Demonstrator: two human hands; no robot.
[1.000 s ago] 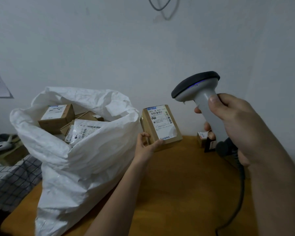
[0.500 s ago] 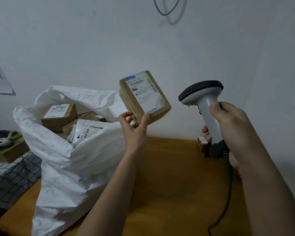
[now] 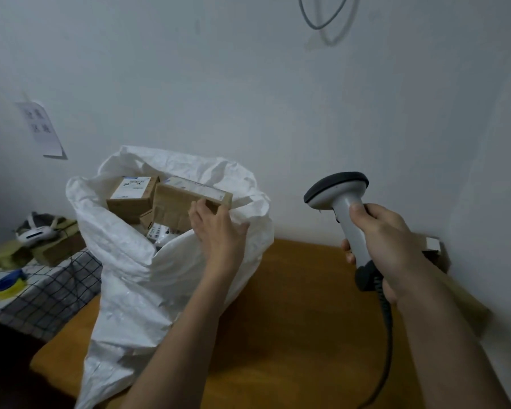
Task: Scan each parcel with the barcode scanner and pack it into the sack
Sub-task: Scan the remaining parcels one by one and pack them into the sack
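The left hand [image 3: 219, 231] grips a brown cardboard parcel [image 3: 189, 202] by its near right corner, fingers curled over the top edge and thumb spread toward the sack's rim. The parcel sits in the mouth of the white woven sack [image 3: 148, 284], tilted, with its labelled white face turned up and away, only a thin strip of that label showing. It lies partly over the other contents of the sack: behind and to the left of it another boxed parcel [image 3: 132, 193] with a white shipping label facing up, and below it a pale plastic mailer [image 3: 160, 234] with printed marks, half hidden by the sack's folded front rim.

The sack stands open on the wooden counter [image 3: 292, 320], slumped against the wall. To the right of the sack, well apart from it, the right hand [image 3: 387, 243] is wrapped round the grey handle of the barcode scanner [image 3: 341, 202], thumb laid up the back of the handle. The scanner's dark head points left, toward the sack, and its black coiled cable [image 3: 387, 320] hangs down from the handle base past the wrist.

Left of the sack, a checked cloth [image 3: 50, 287] carries a white headset [image 3: 36, 231] and a blue and yellow item too blurred to name. On the wall above the sack's left side hangs a sheet of paper [image 3: 40, 128].
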